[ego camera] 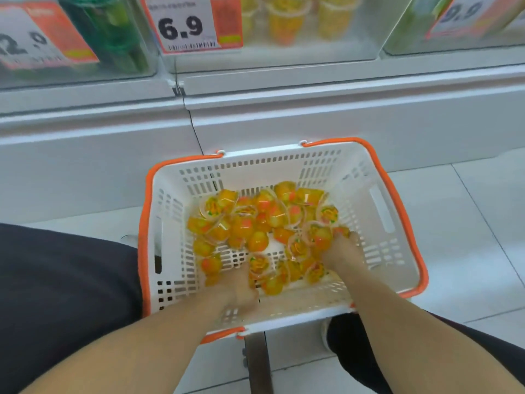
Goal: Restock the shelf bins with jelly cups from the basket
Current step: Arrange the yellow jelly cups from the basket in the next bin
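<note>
Grip of both hands (244,288) (342,248) blurred, seemingly curled among jelly cups (255,223), fingertips hidden.

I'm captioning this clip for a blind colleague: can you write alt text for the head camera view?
Both hands, left hand and right hand, reach down into a white basket with orange handles, digging among loose orange jelly cups on a tiled floor. Above it, clear shelf bins hold more cups behind a price tag reading 6.9.

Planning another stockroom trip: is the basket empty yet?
Not empty. Loose jelly cups cover most of the basket floor, both hands among them.
</note>
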### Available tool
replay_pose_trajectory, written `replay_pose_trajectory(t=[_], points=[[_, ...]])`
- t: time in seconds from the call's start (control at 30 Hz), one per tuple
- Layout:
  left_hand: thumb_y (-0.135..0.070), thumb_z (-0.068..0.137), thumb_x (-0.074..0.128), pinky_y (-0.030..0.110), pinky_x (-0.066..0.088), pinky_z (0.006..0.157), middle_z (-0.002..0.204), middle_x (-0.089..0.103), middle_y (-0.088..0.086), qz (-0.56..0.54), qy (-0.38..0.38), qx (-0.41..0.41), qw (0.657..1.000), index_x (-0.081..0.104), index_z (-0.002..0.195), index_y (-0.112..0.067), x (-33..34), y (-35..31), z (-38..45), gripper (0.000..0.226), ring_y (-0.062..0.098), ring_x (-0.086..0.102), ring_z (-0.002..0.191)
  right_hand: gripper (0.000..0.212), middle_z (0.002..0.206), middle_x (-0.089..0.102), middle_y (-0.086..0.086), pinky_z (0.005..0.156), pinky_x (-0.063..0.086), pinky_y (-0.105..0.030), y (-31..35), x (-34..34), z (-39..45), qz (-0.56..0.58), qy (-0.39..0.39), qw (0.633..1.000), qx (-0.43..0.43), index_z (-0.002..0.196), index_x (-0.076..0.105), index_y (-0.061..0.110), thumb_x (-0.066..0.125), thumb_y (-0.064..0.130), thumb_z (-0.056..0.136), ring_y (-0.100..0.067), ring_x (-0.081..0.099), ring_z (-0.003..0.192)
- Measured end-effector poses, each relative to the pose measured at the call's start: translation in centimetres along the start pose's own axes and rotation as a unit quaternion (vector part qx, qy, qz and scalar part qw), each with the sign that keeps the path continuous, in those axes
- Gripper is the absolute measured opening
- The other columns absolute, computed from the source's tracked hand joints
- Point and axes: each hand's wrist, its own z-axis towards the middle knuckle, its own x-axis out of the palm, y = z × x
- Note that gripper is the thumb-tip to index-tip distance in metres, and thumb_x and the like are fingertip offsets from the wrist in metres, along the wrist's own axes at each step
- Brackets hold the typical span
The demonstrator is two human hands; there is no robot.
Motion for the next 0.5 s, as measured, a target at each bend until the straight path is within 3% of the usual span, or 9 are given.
replay_pose_trajectory(t=[0.07,0.1,0.2,0.27,0.37,0.43,0.5], points=[[-0.034,0.087,0.060,0.027,0.049,0.079,0.118,0.060,0.006,-0.021,0.003,-0.018,1.000,0.005,0.151,-0.034,0.4,-0.1,0.4,0.084,0.016,0.057,0.091,0.064,0.150,0.027,-0.015,0.103,0.046,-0.044,0.2,0.4,0.0,0.017,0.005,1.000,-0.003,0.139,0.050,0.017,0.064,0.048,0.085,-0.037,0.050,0.123],[-0.035,0.088,0.060,0.025,0.045,0.082,0.124,0.058,0.008,-0.047,0.000,-0.037,0.998,0.009,0.153,-0.028,0.7,0.0,0.6,0.083,0.017,0.054,0.094,0.063,0.150,0.027,-0.012,0.102,0.047,-0.046,0.5,0.5,-0.1,0.013,0.004,1.000,-0.014,0.137,0.053,0.020,0.067,0.049,0.083,-0.038,0.049,0.122],[-0.042,0.078,0.054,0.033,0.048,0.097,0.129,0.059,0.005,-0.053,-0.031,-0.086,0.994,0.048,0.129,-0.027,1.8,0.3,1.3,0.054,0.019,0.053,0.103,0.066,0.154,0.025,-0.006,0.108,0.040,-0.049,1.5,0.7,-0.3,-0.017,-0.007,0.997,-0.074,0.138,0.051,0.023,0.073,0.050,0.082,-0.037,0.035,0.135],[-0.037,0.087,0.055,0.033,0.048,0.090,0.122,0.059,0.002,-0.041,-0.047,-0.104,0.993,0.052,0.119,-0.026,2.3,0.8,1.9,0.034,0.018,0.053,0.100,0.064,0.152,0.032,-0.004,0.105,0.042,-0.047,2.0,0.8,-0.3,-0.035,-0.015,0.992,-0.123,0.135,0.048,0.021,0.075,0.044,0.083,-0.033,0.035,0.135],[-0.040,0.092,0.058,0.029,0.044,0.083,0.117,0.060,0.000,-0.028,-0.036,-0.109,0.993,0.055,0.118,-0.023,2.1,0.7,1.9,0.031,0.018,0.055,0.099,0.072,0.149,0.035,-0.005,0.096,0.050,-0.044,2.9,1.0,-0.3,0.018,0.035,0.987,-0.156,0.141,0.039,0.022,0.078,0.034,0.082,-0.029,0.043,0.130],[-0.045,0.091,0.057,0.031,0.048,0.089,0.119,0.062,0.002,-0.009,-0.040,-0.105,0.994,0.058,0.121,-0.023,2.1,0.9,2.3,0.037,0.021,0.058,0.103,0.090,0.154,0.023,-0.012,0.100,0.049,-0.043,3.4,1.3,-0.3,0.035,0.091,0.984,-0.146,0.151,0.029,0.026,0.081,0.035,0.078,-0.035,0.039,0.135],[-0.046,0.095,0.053,0.032,0.047,0.093,0.128,0.059,0.005,0.021,-0.039,-0.100,0.994,0.053,0.128,-0.021,2.2,1.1,2.5,0.042,0.025,0.057,0.113,0.092,0.152,0.021,-0.015,0.097,0.047,-0.040,3.9,1.5,-0.6,-0.008,0.140,0.979,-0.150,0.151,0.029,0.026,0.083,0.035,0.076,-0.038,0.039,0.134]])
